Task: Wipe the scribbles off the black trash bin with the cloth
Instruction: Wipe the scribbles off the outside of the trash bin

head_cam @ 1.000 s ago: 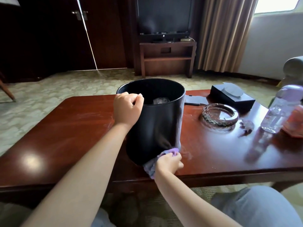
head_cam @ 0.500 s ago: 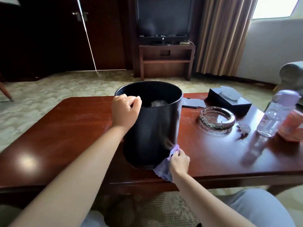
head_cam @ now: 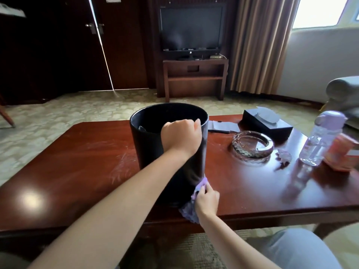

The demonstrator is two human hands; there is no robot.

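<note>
On the red-brown coffee table [head_cam: 68, 171] the black trash bin [head_cam: 149, 150] stood upright, mouth up. My left hand [head_cam: 180, 138], fingers curled over its rim, had slid to the right side; my right hand [head_cam: 206, 199] pinched the purple cloth [head_cam: 191, 207] against its lower wall.

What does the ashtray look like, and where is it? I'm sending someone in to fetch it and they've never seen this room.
On the reddish wooden coffee table, look right of the black trash bin. The ashtray sits in front of the black tissue box. It is the only round, clear, faceted glass dish there.
</note>
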